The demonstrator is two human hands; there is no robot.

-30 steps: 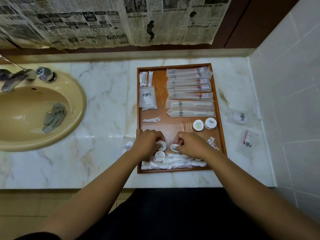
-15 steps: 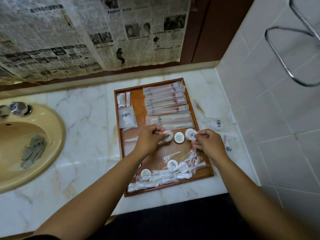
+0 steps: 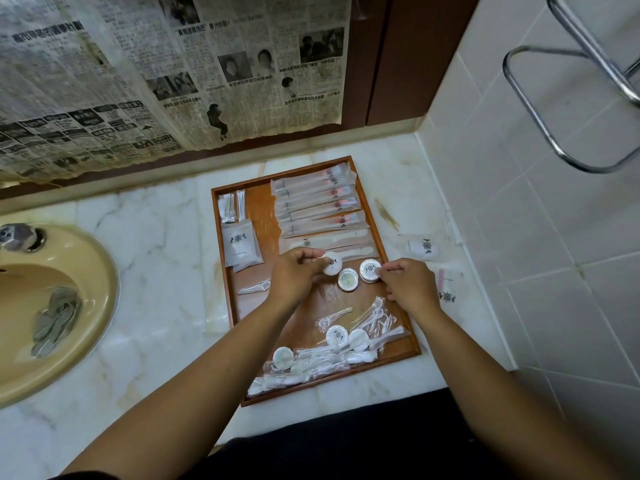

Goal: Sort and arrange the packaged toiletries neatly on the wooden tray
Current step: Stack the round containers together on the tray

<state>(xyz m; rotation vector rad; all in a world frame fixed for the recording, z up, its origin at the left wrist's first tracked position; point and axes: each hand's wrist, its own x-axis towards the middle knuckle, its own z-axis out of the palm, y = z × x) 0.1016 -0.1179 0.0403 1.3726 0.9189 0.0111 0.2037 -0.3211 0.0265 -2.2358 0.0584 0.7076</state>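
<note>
Head view: the left hand pinches a small round white wrapped disc by its rim, near the middle of the brown wooden tray. The right hand pinches a second white disc toward 3 o'clock. Both discs look light and stiff, with slippery film, so the rim seems the best hold. Clear loose packets wait at 6 o'clock.

You face a white marble countertop with a beige sink set into it on your left. Yellowed newspaper sheets hang across the back wall beside dark brown panelling, and white wall tiles on your right carry a chrome rail.
</note>
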